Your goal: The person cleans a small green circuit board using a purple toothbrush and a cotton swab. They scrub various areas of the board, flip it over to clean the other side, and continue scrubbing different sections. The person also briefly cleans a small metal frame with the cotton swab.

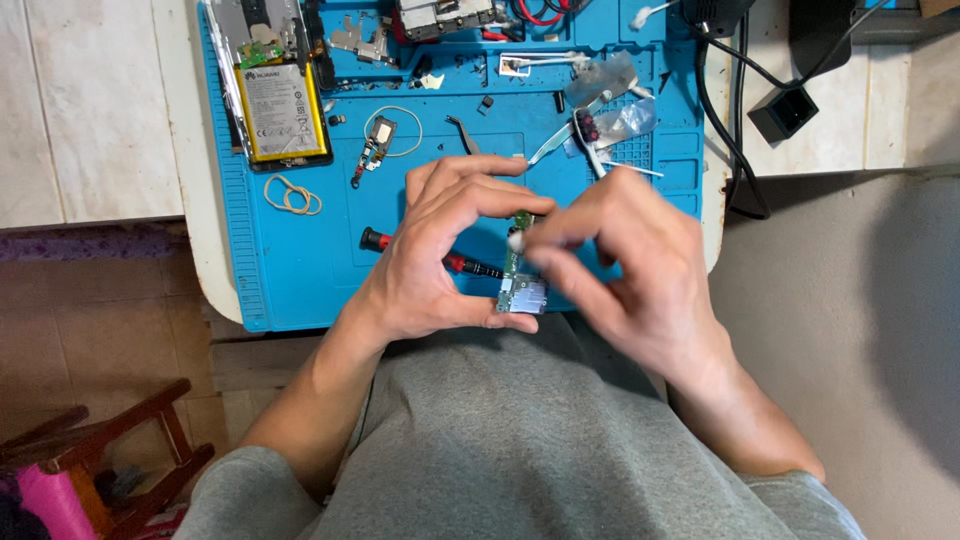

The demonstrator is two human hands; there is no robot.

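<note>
The left hand (440, 250) grips a small green circuit board (522, 280) by its ends — thumb under the lower edge, where a silvery metal shield sits, and fingertips curled over the top. The board is held upright above the near edge of the blue work mat (300, 270), just in front of the person's grey shirt (520, 440).

The right hand (620, 270) pinches something small and white (516, 240) between thumb and forefinger and presses it against the board's upper half; what exactly it is cannot be told.

Under the hands lies a screwdriver (420, 252) with a red and black handle, partly hidden by the left hand. Farther up the mat rests an opened phone (275, 90) with its yellow-edged battery showing. Beside it lie a tan rubber band (292, 195), a small part with a thin looped wire (385, 132), metal tweezers (555, 142), and a few scattered screws and brackets. A black cable (730, 120) runs down the right edge of the white table (215, 260) — near it, a small black box (785, 110) sits on the tiled surface.
</note>
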